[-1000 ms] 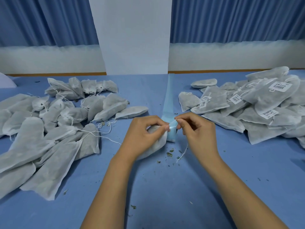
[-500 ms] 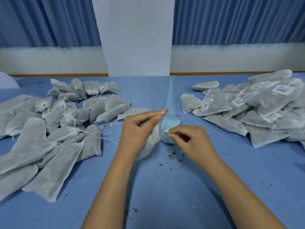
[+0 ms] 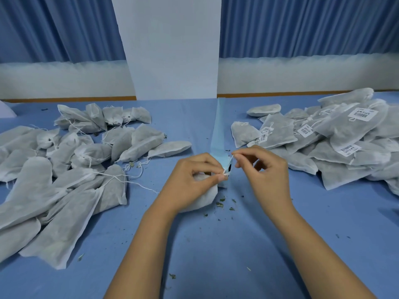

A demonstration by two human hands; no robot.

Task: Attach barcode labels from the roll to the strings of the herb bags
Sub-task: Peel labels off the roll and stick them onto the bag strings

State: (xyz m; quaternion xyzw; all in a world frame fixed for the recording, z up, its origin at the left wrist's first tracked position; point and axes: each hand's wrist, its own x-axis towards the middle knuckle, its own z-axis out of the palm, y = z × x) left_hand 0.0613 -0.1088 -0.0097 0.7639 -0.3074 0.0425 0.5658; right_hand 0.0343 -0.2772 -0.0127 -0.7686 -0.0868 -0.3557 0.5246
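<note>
Both bare forearms reached forward from the near edge and drew together toward the middle. The left grip [image 3: 194, 180] lay knuckles up, its fingers curled over a herb bag [image 3: 203, 201], with the thumb and forefinger tips pinched together on the lower end of the string [image 3: 229, 164]. The right grip [image 3: 263, 169] sat just beside it and slightly higher, thumb and forefinger pinching the string's upper end, the other fingers loosely curled behind. The two grips were near but apart.

At the tabletop's [image 3: 216, 244] middle, the left grip [image 3: 190, 182] is pressing a herb bag [image 3: 203, 200] down and pinching its string [image 3: 230, 164], while the right grip [image 3: 265, 169] is pinching the string's other end, just before the label roll [image 3: 222, 158].
</note>
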